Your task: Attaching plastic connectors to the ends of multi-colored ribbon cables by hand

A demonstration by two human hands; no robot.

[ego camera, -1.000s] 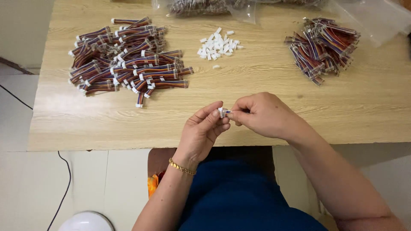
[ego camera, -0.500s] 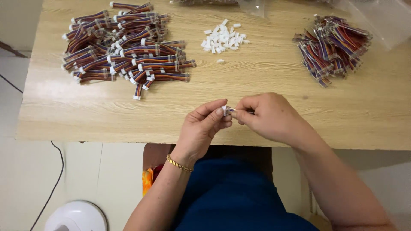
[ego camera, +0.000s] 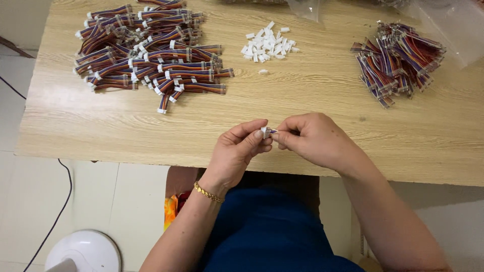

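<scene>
Both hands are still meeting over the near edge of the worktop, same pose as half a second ago. My left hand is pinching a small white connector housing at its fingertips; my right hand is clenched on the short wire end going into it. The finished harness pile, the loose white housings and the bare wire bundle are sitting slightly lower in view; only my head is shifting.
</scene>
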